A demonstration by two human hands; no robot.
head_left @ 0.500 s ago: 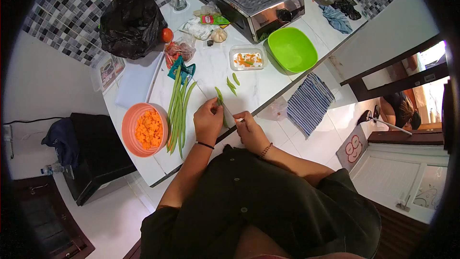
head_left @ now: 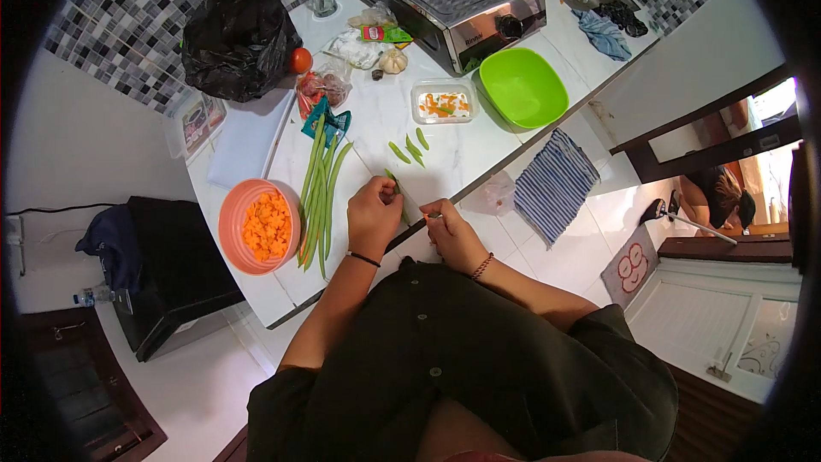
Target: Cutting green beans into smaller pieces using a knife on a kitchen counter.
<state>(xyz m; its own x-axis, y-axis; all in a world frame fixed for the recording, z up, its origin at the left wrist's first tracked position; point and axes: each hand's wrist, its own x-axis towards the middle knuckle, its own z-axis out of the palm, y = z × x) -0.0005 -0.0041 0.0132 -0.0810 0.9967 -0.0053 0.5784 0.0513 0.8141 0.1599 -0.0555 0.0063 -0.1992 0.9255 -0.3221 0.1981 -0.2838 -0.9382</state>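
Note:
My left hand is closed on a green bean, whose tip pokes out past the fingers over the counter's front edge. Close by on the right, my right hand is wrapped round a knife; its blade is hard to make out now. Just beyond the hands lie several cut green bean pieces. A bunch of long whole green beans rests left of my left hand. Beside it stands a pink bowl of diced orange carrot.
Farther back are a clear tub with carrot scraps, a light green bowl, a garlic bulb, a tomato, a black plastic bag and a gas stove. A person crouches beyond the doorway at right.
A bean piece that was at the knife's blade now lies loose with the other cut pieces. The blade has turned and shows less; my right hand has rolled slightly.

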